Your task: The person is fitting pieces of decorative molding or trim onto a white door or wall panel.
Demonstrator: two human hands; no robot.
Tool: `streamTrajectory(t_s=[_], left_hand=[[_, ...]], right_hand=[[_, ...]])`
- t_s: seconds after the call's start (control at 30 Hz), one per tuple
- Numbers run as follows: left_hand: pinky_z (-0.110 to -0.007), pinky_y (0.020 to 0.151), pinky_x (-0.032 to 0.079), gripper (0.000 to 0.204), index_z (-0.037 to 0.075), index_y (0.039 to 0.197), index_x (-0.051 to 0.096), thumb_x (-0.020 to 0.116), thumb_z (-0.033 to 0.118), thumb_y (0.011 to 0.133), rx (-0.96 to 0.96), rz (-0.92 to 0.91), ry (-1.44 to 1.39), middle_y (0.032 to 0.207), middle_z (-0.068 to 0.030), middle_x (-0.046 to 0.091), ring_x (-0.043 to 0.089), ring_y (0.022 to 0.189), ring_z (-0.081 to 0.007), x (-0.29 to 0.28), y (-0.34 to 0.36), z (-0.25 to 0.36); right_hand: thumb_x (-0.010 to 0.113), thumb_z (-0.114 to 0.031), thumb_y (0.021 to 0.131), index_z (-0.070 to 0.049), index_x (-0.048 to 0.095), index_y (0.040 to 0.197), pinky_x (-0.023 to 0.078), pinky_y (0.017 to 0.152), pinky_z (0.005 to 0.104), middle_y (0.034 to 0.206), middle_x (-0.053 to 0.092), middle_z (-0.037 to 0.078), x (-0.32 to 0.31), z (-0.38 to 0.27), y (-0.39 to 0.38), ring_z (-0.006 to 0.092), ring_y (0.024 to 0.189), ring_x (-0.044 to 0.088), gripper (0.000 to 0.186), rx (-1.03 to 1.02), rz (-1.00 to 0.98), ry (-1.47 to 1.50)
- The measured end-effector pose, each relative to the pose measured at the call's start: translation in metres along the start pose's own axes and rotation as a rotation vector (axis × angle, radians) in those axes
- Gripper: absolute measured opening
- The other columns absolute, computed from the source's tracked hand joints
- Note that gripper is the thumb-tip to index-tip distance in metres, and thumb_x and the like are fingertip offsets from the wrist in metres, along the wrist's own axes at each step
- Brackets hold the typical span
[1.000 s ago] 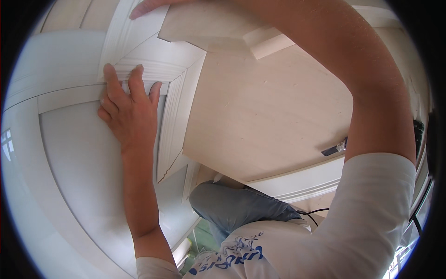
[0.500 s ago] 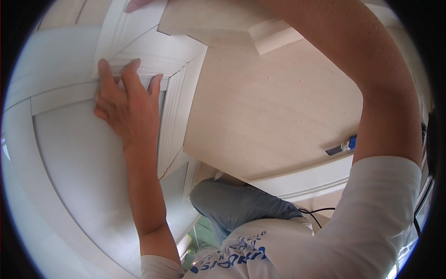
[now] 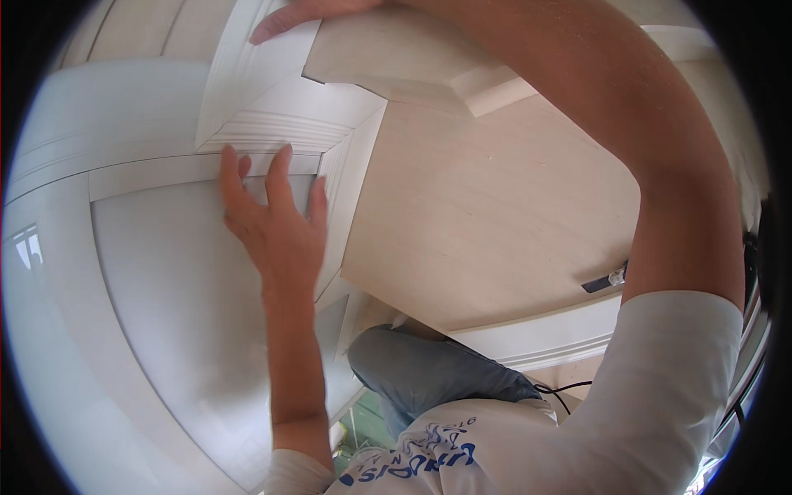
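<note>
A white moulding frame with a mitred corner lies over the beige wooden board and the white recessed panel on the left. My left hand reaches up over that panel, its fingers spread and bent a little, the tips at the moulding's lower grooved edge. At the top edge my right hand is partly cut off; one stretched-out digit rests on the upper, wider length of moulding, and its other fingers are hidden. My right arm arches across the board from the right.
The beige board fills the middle. A dark flat-bladed tool lies on it beside my right forearm. White curved trim runs along its near edge, by my bent knee. A black cable loops beneath.
The view has shifted, so the scene sits lower and further right. My left fingertips have slid down off the moulding's face to its lower edge. More of my right hand shows.
</note>
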State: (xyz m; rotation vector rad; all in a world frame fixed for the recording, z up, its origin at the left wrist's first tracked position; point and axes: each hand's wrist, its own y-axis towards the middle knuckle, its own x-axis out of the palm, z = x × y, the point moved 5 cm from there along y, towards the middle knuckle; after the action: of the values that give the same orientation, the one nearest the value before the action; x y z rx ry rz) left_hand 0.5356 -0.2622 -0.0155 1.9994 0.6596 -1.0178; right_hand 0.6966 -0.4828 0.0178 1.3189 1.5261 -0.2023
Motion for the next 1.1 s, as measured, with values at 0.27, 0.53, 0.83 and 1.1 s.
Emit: streamTrajectory(t_s=[0.27, 0.53, 0.83, 1.1], left_hand=[[-0.044, 0.124, 0.029, 0.065, -0.003, 0.158, 0.029, 0.06, 0.019, 0.105, -0.575, -0.162, -1.295, 0.161, -0.0242, 0.034, 0.037, 0.15, -0.036, 0.029, -0.036, 0.024], [-0.047, 0.127, 0.024, 0.07, -0.018, 0.156, 0.017, 0.05, 0.02, 0.107, -0.901, -0.156, -1.711, 0.161, -0.0353, 0.028, 0.032, 0.152, -0.0414, 0.031, -0.019, 0.025], [-0.049, 0.126, 0.024, 0.076, -0.022, 0.155, 0.013, 0.05, 0.02, 0.103, -0.883, -0.212, -1.873, 0.16, -0.0413, 0.022, 0.03, 0.152, -0.0475, 0.025, -0.005, 0.013], [-0.049, 0.125, 0.027, 0.075, -0.021, 0.155, 0.015, 0.053, 0.017, 0.103, -0.866, -0.14, -1.787, 0.161, -0.0397, 0.023, 0.031, 0.151, -0.047, 0.004, -0.02, 0.002]], right_hand=[[0.065, -0.059, 0.094, -0.004, 0.026, 0.162, 0.032, 0.121, 0.0543, 0.156, 0.038, 0.033, -0.004, -0.004, -0.016, 0.0456, 0.147, 0.037, 0.096, 0.006, 0.017, 0.107], [0.068, -0.054, 0.095, -0.004, 0.027, 0.161, 0.035, 0.119, 0.0549, 0.151, 0.043, 0.032, -0.007, -0.005, -0.009, 0.0452, 0.142, 0.042, 0.093, 0.022, -0.032, 0.074], [0.072, -0.049, 0.093, -0.002, 0.03, 0.159, 0.036, 0.118, 0.0539, 0.15, 0.045, 0.031, -0.006, -0.007, -0.008, 0.0443, 0.141, 0.044, 0.092, -0.034, 0.007, 0.072], [0.076, -0.046, 0.089, -0.003, 0.035, 0.158, 0.037, 0.117, 0.0545, 0.146, 0.049, 0.029, -0.002, -0.01, -0.002, 0.0432, 0.138, 0.046, 0.091, -0.143, 0.06, 0.014]])
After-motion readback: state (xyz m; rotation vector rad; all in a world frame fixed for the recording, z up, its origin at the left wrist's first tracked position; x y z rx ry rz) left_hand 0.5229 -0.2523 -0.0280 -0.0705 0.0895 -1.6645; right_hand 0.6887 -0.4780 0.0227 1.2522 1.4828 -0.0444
